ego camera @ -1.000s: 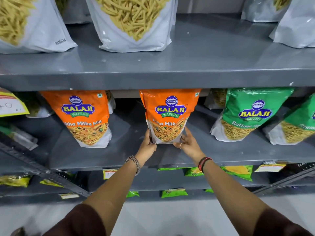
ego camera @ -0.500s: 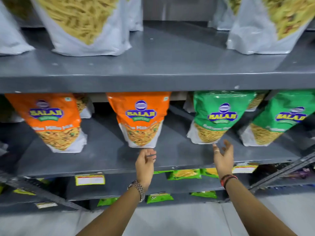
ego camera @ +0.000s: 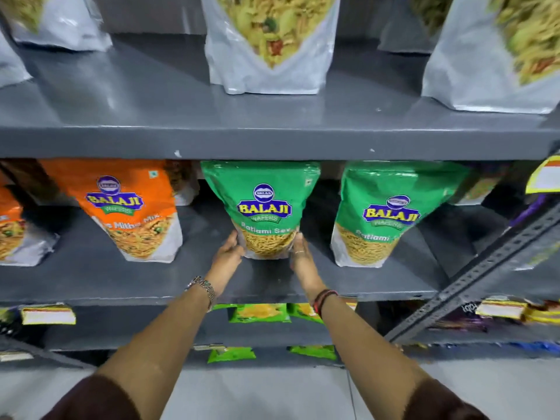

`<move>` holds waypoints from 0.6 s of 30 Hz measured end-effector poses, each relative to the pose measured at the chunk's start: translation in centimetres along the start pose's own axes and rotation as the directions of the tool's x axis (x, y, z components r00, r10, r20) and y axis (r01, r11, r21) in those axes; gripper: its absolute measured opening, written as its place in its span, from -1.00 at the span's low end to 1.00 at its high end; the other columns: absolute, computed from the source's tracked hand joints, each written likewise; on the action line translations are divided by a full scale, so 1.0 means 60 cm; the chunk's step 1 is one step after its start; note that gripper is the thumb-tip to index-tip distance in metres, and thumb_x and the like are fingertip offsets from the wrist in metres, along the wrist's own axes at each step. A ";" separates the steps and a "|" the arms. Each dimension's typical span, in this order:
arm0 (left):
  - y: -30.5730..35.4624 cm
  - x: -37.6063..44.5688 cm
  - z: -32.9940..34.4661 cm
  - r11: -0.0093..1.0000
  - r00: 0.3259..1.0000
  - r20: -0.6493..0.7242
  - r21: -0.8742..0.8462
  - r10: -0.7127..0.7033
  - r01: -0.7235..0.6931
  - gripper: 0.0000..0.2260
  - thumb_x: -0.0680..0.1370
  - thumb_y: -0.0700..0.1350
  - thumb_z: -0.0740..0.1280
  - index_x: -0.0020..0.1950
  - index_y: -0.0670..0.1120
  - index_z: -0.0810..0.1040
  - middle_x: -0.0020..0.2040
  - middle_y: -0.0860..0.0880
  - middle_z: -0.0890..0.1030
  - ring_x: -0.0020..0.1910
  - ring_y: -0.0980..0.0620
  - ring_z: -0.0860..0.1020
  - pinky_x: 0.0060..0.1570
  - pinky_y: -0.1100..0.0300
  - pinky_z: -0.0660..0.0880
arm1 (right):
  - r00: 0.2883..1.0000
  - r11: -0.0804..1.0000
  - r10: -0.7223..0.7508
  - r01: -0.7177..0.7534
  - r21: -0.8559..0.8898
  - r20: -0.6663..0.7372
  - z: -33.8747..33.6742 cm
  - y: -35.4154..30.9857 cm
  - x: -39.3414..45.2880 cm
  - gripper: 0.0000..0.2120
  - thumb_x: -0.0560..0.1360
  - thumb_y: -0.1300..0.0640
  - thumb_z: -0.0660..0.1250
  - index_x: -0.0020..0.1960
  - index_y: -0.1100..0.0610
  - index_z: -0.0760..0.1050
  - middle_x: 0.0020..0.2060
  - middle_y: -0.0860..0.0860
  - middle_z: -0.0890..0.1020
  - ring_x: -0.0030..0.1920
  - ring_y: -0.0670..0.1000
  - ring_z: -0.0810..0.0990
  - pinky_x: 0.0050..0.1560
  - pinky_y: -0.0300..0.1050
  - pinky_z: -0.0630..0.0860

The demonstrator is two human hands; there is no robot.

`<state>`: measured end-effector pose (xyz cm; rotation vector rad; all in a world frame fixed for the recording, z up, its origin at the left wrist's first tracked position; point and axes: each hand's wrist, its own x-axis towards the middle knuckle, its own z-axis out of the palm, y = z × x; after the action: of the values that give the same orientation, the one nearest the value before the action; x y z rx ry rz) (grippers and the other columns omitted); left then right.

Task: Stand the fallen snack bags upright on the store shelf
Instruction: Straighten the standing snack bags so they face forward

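Gripping glossy green pouch [ego camera: 260, 207] upright.

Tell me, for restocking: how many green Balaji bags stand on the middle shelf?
2. One green bag sits at the centre, held at its base by the left hand and right hand; the other stands to its right. More may hide behind them.

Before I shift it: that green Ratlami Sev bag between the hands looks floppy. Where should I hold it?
Grip the green bag low, at its filled base, one hand from each side, as the left hand and right hand do; its top narrows.
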<state>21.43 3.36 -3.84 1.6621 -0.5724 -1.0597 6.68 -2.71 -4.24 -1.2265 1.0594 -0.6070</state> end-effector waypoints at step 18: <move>0.024 -0.035 0.086 0.999 0.999 -0.040 0.014 0.032 -0.032 -0.56 0.60 -0.20 0.07 0.47 0.06 0.20 0.43 -0.02 0.38 0.40 -0.05 0.34 0.22 0.08 0.33 | 0.992 0.995 0.093 -0.096 0.034 0.082 -0.085 0.027 0.026 0.04 0.05 -0.65 0.03 0.43 -0.18 0.18 0.46 -0.01 0.30 0.45 0.05 0.27 0.48 0.16 0.19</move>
<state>16.15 1.92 -2.10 1.6765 -0.5789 -0.9990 2.56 -5.89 -6.18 -1.1521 1.0282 -0.4989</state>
